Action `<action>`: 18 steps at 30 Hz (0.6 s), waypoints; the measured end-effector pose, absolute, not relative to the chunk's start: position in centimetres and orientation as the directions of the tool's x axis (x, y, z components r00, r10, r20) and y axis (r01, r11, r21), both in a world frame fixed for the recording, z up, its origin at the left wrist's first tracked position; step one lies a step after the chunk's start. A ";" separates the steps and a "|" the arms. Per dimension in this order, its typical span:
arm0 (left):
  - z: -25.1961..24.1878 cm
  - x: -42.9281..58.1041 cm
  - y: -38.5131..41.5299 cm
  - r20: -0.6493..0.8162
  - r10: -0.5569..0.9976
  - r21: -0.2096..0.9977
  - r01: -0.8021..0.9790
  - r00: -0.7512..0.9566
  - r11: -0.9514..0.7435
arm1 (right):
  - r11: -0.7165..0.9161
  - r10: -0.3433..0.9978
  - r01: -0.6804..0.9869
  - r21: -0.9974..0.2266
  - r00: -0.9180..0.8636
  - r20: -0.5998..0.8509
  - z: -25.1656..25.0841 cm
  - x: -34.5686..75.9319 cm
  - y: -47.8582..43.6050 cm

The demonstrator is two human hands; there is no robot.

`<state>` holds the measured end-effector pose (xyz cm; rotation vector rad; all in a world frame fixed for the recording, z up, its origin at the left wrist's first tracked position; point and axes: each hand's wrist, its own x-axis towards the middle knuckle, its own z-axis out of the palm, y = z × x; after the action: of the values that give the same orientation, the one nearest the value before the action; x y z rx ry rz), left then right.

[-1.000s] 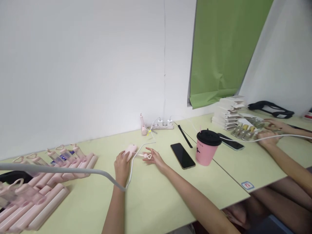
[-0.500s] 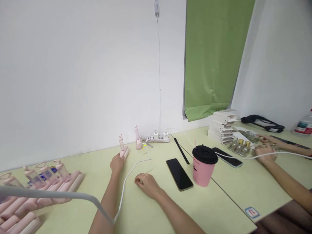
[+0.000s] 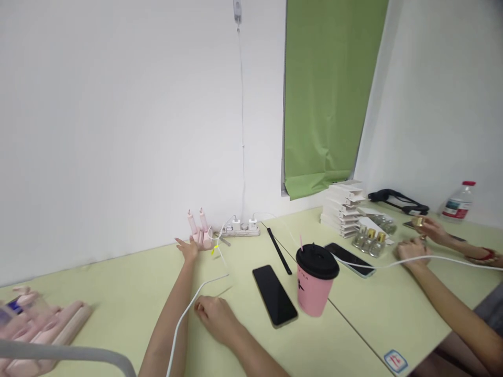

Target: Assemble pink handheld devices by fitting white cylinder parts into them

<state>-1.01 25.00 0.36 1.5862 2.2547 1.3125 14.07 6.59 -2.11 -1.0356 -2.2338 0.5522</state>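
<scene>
My left hand (image 3: pixel 189 248) is stretched far forward with its fingers spread, touching the base of two small pink devices (image 3: pixel 198 229) that stand upright side by side near the wall. Nothing is held in it. My right hand (image 3: pixel 214 314) rests on the pale green table (image 3: pixel 118 293) with its fingers curled under; whatever is inside them is hidden. A white cable (image 3: pixel 196 293) runs across the table between my two arms.
A white power strip (image 3: pixel 239 229) lies by the wall. A black phone (image 3: pixel 274 295) and a pink cup with a black lid (image 3: pixel 314 277) sit right of my hand. Pink parts (image 3: pixel 43 324) lie far left. A co-worker's hands (image 3: pixel 412 248) work by small glass bottles (image 3: pixel 369 241) and stacked white boxes (image 3: pixel 341 201).
My left hand carried a pink device forward, stood it beside the other one at the wall and let go. My right hand drew back and curled up. The view swung right.
</scene>
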 end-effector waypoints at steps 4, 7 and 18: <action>-2.5 -3.2 19.3 0.368 0.750 0.720 0.679 -0.550 0.144 | 0.576 0.795 0.461 -0.676 -0.509 0.331 -2.2 14.1 7.0; -5.0 -4.9 12.9 0.420 0.854 0.650 0.758 -0.306 -0.048 | 0.534 0.802 0.370 -0.760 -0.505 0.318 -2.4 14.0 7.5; -0.9 -10.8 -3.2 0.585 0.739 0.220 0.943 -0.334 0.251 | 0.416 0.816 0.172 -0.893 -0.504 0.283 -2.6 14.0 7.7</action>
<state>-10.81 -3.21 -0.89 1.9551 2.7497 0.9831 13.99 7.74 -2.61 -0.8394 -1.9285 1.1001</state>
